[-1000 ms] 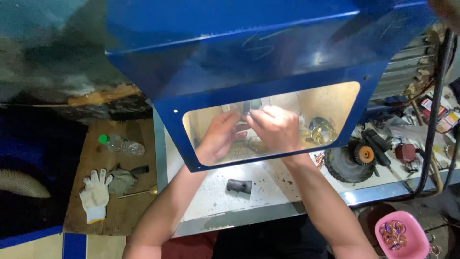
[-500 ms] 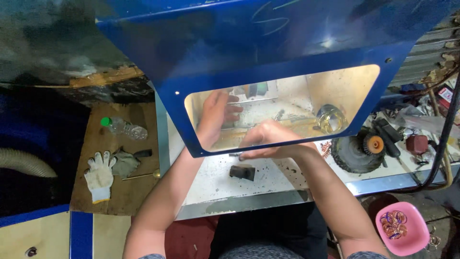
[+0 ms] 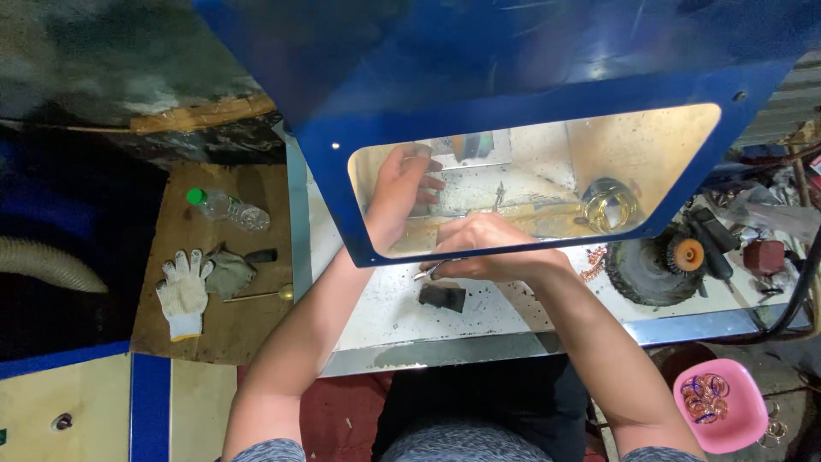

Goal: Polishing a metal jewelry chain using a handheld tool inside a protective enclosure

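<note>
Right hand (image 3: 489, 248) has dropped back toward the body since a second ago: it was up behind the clear yellowish window (image 3: 650, 154) of the blue metal hood (image 3: 530, 51), next to the left, and now sits at the window's lower edge, half out from under it. Fingers curled shut around a small thin metal piece (image 3: 428, 272) that pokes out on the thumb side; can't make out what the piece is. Left hand (image 3: 398, 192) stayed up inside the hood, seen through the window, fingers bent around something small and pale; whether it actually grips it I can't tell through the glare. So the two hands, close together before, are now apart, and the work item has come out to the near side of the white speckled bench top (image 3: 376, 316). Small dark block (image 3: 442, 297) lies on the bench just below the right hand, not touched. Shiny ring-shaped metal part (image 3: 609, 204) sits further right inside the hood. Off bench: white work glove (image 3: 182, 291), clear plastic bottle with green cap (image 3: 227, 208), pink bowl of copper-coloured rings (image 3: 720, 404).
</note>
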